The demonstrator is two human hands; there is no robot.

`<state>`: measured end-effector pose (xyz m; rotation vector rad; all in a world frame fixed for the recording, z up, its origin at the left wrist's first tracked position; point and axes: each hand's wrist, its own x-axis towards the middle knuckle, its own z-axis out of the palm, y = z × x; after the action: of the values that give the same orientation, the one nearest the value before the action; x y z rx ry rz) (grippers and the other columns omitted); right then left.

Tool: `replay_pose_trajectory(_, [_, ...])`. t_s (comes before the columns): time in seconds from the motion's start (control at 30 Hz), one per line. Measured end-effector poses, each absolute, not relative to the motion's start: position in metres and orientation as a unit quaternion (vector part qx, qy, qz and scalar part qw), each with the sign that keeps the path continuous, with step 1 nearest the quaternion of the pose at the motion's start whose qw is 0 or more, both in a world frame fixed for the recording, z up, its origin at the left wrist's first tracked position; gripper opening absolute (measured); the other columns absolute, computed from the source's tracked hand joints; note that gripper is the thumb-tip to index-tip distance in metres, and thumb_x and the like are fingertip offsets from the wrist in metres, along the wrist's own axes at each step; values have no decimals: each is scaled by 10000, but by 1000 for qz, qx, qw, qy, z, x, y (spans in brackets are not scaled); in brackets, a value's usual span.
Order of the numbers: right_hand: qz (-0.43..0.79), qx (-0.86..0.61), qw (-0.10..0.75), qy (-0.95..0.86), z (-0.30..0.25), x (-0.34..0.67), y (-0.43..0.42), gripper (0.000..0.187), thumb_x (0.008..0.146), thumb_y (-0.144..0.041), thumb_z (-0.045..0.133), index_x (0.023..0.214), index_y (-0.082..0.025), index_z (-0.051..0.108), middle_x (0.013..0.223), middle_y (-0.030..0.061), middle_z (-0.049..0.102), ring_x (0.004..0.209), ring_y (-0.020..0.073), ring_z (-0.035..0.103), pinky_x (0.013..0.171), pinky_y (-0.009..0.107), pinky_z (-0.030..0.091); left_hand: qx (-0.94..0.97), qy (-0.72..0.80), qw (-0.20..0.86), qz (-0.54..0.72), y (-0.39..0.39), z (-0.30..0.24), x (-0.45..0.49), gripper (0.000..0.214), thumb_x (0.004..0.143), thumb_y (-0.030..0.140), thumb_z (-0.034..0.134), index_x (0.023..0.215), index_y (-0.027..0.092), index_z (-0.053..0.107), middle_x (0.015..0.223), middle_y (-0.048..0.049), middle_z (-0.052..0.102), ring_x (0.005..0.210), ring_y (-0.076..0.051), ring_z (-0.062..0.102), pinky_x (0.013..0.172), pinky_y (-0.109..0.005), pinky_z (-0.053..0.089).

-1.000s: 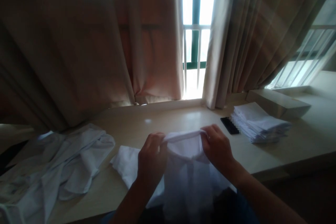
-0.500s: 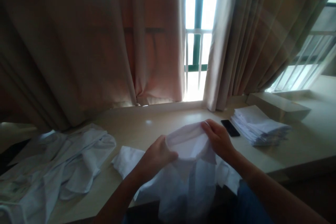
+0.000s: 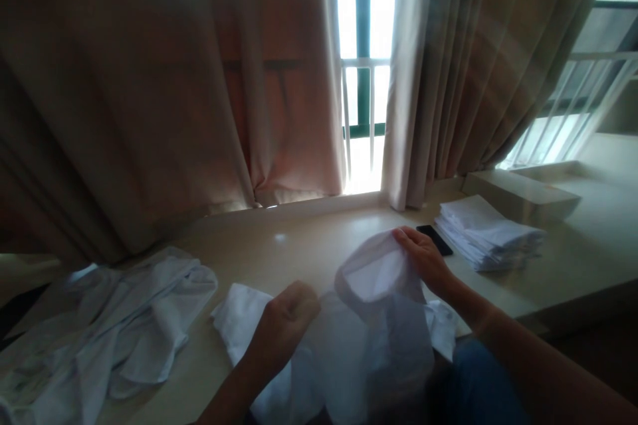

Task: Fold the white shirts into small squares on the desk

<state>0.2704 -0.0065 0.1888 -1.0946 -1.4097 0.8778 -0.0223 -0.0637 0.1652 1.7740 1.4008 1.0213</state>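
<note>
A white collared shirt [image 3: 393,339] hangs in front of me over the counter's near edge, its collar making a loop. My right hand [image 3: 423,255] pinches the far right part of that collar between thumb and fingers. To the left, my left hand [image 3: 294,309] is curled closed beside the shirt's front, apart from the collar. Its fingertips are turned away and blurred, so whether cloth is inside them is hidden. Other parts of white cloth lie spread under my left wrist and beyond my right forearm.
Loose white garments [image 3: 149,319] lie heaped on the left of the pale counter [image 3: 279,259]. On the right are a black phone [image 3: 434,240], a stack of folded white cloth [image 3: 488,232] and a low raised box-like ledge [image 3: 523,196]. Curtains [image 3: 289,113] hang behind.
My left hand has come off the collar and moved left and down, closing up. The collar's left side has sagged and shifted right, while my right hand keeps its pinch. The view has turned slightly.
</note>
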Motion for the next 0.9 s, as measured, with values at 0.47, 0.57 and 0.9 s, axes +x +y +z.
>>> replay_pose_trajectory(0.47, [485,-390,440,-647,210,270,-12,285,847,-440,609,1006,-204,629,871,11,613,779,145,551,655,235,414,690,558,104,449,-50,155,-38,149,835,367,581,769,244,634,904,9,691,892,-155,643,808,-267,492])
replay_pose_trajectory(0.57, [599,-313,352,-648,218,278,-15,601,679,-300,773,1229,-232,540,1025,33,628,932,194,591,765,282,472,679,585,84,435,-46,161,-50,168,830,390,579,767,245,633,922,7,702,889,-168,655,753,-267,505])
replay_pose_trajectory(0.9, [460,-376,378,-710,198,276,-7,238,701,-209,704,936,-170,684,815,16,669,785,171,610,736,290,476,648,602,50,464,-45,176,-69,127,817,384,604,815,267,655,935,35,722,861,-146,682,773,-243,513])
